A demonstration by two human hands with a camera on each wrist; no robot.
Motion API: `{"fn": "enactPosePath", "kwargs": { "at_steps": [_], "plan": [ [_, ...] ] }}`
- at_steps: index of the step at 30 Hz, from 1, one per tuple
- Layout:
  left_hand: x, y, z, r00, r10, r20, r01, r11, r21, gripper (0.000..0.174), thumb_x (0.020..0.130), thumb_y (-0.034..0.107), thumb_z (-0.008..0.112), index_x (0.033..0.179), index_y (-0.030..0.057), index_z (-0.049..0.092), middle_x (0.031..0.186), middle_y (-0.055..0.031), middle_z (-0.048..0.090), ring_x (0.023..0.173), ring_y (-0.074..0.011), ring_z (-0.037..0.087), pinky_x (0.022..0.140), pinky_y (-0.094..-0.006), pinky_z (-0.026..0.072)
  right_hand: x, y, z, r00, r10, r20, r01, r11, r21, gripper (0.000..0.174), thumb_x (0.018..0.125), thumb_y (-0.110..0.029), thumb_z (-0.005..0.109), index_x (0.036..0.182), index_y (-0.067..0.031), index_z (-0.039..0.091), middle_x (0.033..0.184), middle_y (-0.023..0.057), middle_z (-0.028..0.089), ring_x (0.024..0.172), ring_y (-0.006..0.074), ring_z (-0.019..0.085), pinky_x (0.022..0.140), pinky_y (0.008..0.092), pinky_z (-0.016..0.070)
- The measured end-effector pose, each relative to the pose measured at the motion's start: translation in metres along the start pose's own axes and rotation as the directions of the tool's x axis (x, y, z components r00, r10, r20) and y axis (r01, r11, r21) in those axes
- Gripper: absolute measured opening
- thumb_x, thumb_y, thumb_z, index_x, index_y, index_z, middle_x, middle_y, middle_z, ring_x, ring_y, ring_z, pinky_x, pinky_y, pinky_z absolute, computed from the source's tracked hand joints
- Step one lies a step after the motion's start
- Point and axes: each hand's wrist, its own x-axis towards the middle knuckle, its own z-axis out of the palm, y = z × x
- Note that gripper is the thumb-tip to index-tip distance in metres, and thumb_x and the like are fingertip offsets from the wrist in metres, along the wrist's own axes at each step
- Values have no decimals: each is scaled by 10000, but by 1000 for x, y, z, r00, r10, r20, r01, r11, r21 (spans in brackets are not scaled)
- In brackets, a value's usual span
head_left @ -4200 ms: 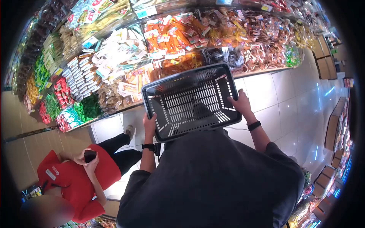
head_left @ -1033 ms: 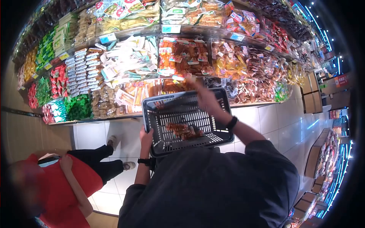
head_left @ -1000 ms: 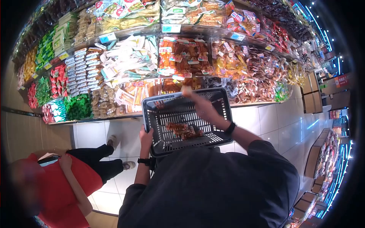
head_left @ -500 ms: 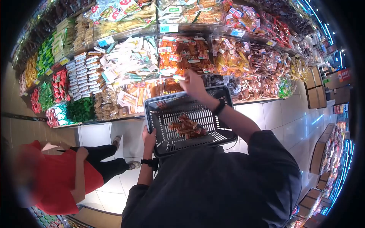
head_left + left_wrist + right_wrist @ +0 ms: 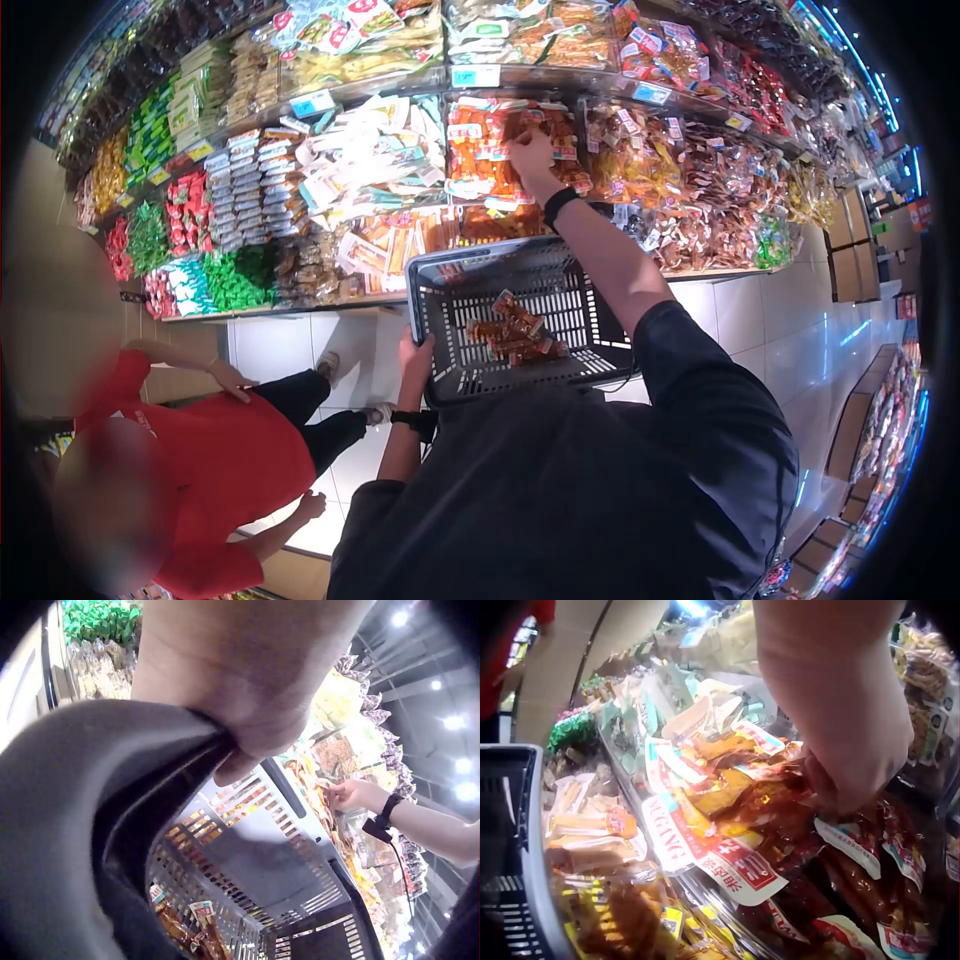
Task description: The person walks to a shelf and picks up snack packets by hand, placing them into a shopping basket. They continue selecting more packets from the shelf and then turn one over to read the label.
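Observation:
My left hand (image 5: 415,362) grips the left rim of a black shopping basket (image 5: 440,315), its thumb over the edge. Several clear packets of reddish-brown snacks (image 5: 522,338) lie on the slatted basket floor. In the head view my right hand (image 5: 535,158) reaches past the basket into a shelf bin of similar packets. The right wrist view has this hand (image 5: 847,727) angled down with bent fingers among them, beside a packet with a red and white label (image 5: 712,851). The fingertips are hidden behind the hand, and I cannot tell whether they hold a packet.
White snack packs (image 5: 365,160) fill the bin to the left, and yellow-brown packs (image 5: 632,150) the one to the right. A price tag (image 5: 475,76) hangs above. A person in a red shirt (image 5: 215,470) stands close on my left.
The basket was bare 4.2 seconds ago and now holds several packets. Since half a second ago my right hand has moved from the basket's far rim into the bin. The left hand keeps its grip.

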Motion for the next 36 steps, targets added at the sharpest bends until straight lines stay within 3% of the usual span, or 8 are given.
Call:
{"fn": "enactPosePath", "kwargs": {
  "at_steps": [2, 5, 12, 15, 23, 31, 33, 36],
  "plan": [
    [1, 11, 0, 1000, 0, -7, 0, 1000, 22, 244, 851, 135, 682, 1048, 10, 608, 784, -138, 680, 696, -260, 669, 679, -401, 517, 5, 7, -6, 997, 66, 27, -70, 982, 178, 162, 779, -35, 776, 783, -31, 614, 715, 53, 596, 616, 146, 533, 547, 335, 434],
    [5, -10, 3, 990, 133, -53, -130, 990, 63, 234, 853, 131, 678, 1040, 10, 607, 769, -136, 672, 665, -252, 662, 645, -393, 508, -17, -20, -64, 949, 107, 297, -226, 888, 401, 192, 834, -45, 762, 814, -33, 571, 736, 46, 624, 692, 112, 557, 610, 309, 457],
    [-5, 20, -4, 999, -36, 19, 35, 999, 33, 287, 844, 141, 698, 1083, 1, 622, 906, -150, 708, 820, -266, 686, 768, -397, 518, -132, -12, -171, 684, -18, 729, -403, 824, 398, 159, 897, -51, 709, 860, -69, 555, 800, -9, 633, 689, 48, 580, 610, 228, 466],
    [-8, 27, -4, 1000, -29, 2, 29, 997, 65, 296, 840, 150, 701, 1081, -1, 622, 906, -160, 703, 831, -293, 681, 780, -408, 512, -176, 9, -198, 471, 109, 875, -493, 855, 159, 169, 875, -27, 726, 871, -65, 561, 788, -1, 635, 729, 65, 624, 633, 233, 496],
    [-4, 12, 0, 1000, 24, -6, -24, 1000, 19, 260, 853, 137, 687, 1066, 5, 618, 807, -128, 678, 717, -260, 645, 700, -401, 500, -255, 93, -165, 238, 280, 930, -426, 890, -159, 188, 830, -16, 756, 856, -51, 573, 791, 67, 655, 724, 123, 640, 649, 290, 522],
    [-11, 35, -5, 996, -79, 38, 78, 997, 17, 293, 857, 103, 676, 1120, -11, 612, 924, -120, 701, 835, -206, 663, 787, -365, 512, -277, 123, -149, 322, 264, 909, -39, 963, -265, 294, 678, -94, 761, 922, 7, 631, 812, 104, 676, 769, 226, 655, 701, 375, 527],
    [-1, 5, 1, 996, 82, -35, -83, 997, 1, 287, 846, 154, 699, 1079, 2, 625, 716, -87, 658, 581, -170, 610, 570, -353, 494, -278, 127, -154, 351, 262, 899, -45, 964, -263, 295, 663, -90, 767, 914, -3, 638, 818, 110, 682, 762, 223, 661, 699, 370, 527],
    [4, -6, 2, 998, 60, -17, -61, 996, -63, 281, 838, 157, 700, 1059, -3, 631, 740, -102, 673, 622, -182, 635, 603, -362, 503, -278, 143, -155, 330, 252, 910, -58, 967, -247, 289, 655, -89, 770, 901, -8, 641, 808, 114, 686, 754, 228, 667, 694, 371, 527]
  ]
}}
